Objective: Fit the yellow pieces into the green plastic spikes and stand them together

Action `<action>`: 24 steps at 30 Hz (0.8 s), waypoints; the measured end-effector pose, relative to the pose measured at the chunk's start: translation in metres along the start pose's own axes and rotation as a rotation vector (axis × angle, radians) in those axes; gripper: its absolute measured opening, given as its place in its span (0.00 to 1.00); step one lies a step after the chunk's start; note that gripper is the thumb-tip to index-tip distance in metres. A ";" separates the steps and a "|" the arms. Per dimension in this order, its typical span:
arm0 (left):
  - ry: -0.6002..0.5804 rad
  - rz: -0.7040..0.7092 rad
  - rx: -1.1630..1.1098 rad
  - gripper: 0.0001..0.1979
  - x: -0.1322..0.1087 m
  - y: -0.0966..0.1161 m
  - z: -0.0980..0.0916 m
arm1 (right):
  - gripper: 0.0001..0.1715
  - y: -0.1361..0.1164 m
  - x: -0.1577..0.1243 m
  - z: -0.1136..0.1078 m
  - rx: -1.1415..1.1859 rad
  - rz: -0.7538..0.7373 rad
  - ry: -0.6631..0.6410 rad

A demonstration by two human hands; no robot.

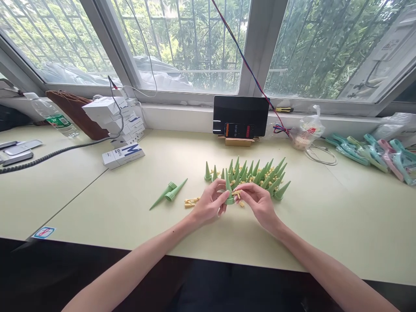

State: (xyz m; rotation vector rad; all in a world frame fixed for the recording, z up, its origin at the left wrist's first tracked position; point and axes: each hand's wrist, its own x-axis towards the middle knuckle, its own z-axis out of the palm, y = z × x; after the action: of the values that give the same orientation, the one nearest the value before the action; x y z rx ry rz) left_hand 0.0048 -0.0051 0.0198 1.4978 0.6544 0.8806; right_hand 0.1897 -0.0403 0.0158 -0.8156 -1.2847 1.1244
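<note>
My left hand [212, 200] is closed round a green plastic plant watering spike [228, 186], held point up with its wide ribbed base low. Pinched in my right hand [258, 201] is a small yellow valve piece [236, 193], up against the spike's side; whether it sits in the spike I cannot tell. Behind my hands stand many more green spikes [256, 171] in rows, with yellow pieces among them. To the left lie two loose green spikes [175, 189]. A few yellow pieces [191, 202] lie beside my left wrist.
A phone showing a timer [239, 130] leans on a black tablet [240, 108] at the window. White boxes [123, 156] and a water bottle [60, 121] are at the left. Coloured plastic hangers [373, 151] and a bagged cup [303, 136] lie right.
</note>
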 end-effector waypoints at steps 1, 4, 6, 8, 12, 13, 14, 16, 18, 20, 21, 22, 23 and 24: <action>0.000 0.003 -0.001 0.12 0.000 -0.001 0.000 | 0.06 0.000 0.000 0.000 -0.006 0.000 0.004; -0.002 0.008 -0.009 0.13 0.000 -0.002 0.000 | 0.06 0.000 0.001 0.000 -0.026 -0.005 0.021; -0.006 0.011 -0.017 0.12 0.000 -0.003 0.000 | 0.06 0.001 0.001 -0.001 -0.039 -0.013 0.035; -0.010 0.014 -0.020 0.12 0.000 -0.003 0.000 | 0.06 0.002 0.001 -0.002 -0.051 -0.016 0.047; -0.012 0.012 -0.001 0.13 0.000 -0.001 0.000 | 0.08 0.007 0.001 -0.004 -0.081 -0.007 0.071; -0.015 0.015 0.004 0.13 0.000 -0.001 0.000 | 0.09 0.008 0.001 -0.004 -0.093 -0.004 0.076; -0.019 0.021 0.008 0.13 0.000 -0.001 0.000 | 0.09 0.009 0.001 -0.004 -0.106 0.000 0.078; -0.020 0.038 0.014 0.12 0.001 -0.001 0.000 | 0.10 0.009 0.000 -0.004 -0.128 0.005 0.081; -0.015 0.054 0.021 0.11 0.001 -0.002 0.000 | 0.11 0.008 -0.001 -0.004 -0.140 0.001 0.080; -0.009 0.068 0.038 0.11 0.001 -0.003 0.000 | 0.10 0.007 -0.001 -0.003 -0.152 -0.005 0.080; -0.007 0.073 0.049 0.11 0.001 -0.004 0.000 | 0.10 0.006 -0.002 -0.003 -0.164 -0.004 0.077; -0.006 0.079 0.060 0.11 0.001 -0.004 0.000 | 0.10 0.006 -0.002 -0.002 -0.174 -0.004 0.078; -0.004 0.083 0.071 0.11 0.001 -0.005 0.000 | 0.10 0.005 -0.002 -0.002 -0.185 -0.004 0.078; -0.001 0.087 0.080 0.11 0.001 -0.005 -0.001 | 0.11 0.005 -0.003 -0.002 -0.196 -0.005 0.079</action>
State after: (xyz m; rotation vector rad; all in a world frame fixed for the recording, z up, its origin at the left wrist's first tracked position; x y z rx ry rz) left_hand 0.0054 -0.0031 0.0147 1.6083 0.6335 0.9294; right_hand 0.1910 -0.0413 0.0100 -0.9915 -1.3435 0.9631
